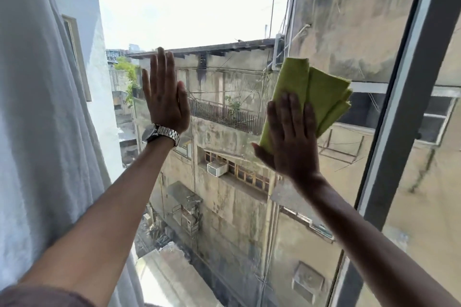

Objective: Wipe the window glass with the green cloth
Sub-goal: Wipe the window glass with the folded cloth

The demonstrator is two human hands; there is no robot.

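lower part of green cloth [321, 92] behind right hand [291, 137]; curtain [37, 132] cut off left, perhaps hiding frame

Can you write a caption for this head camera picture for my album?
Right hand presses a folded green cloth flat on the window glass; left hand is raised open beside it.

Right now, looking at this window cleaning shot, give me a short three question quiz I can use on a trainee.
1. True or false: the right hand presses the green cloth flat against the window glass.
2. Which wrist has the metal watch on it?
A. left
B. right
C. neither
3. Fill in: the white curtain hangs on the ____ side of the view.

Key
1. True; the palm is open, fingers spread over the folded cloth.
2. A; the watch sits below the left hand, which is flat and bare.
3. left; the dark window frame runs down the right side.
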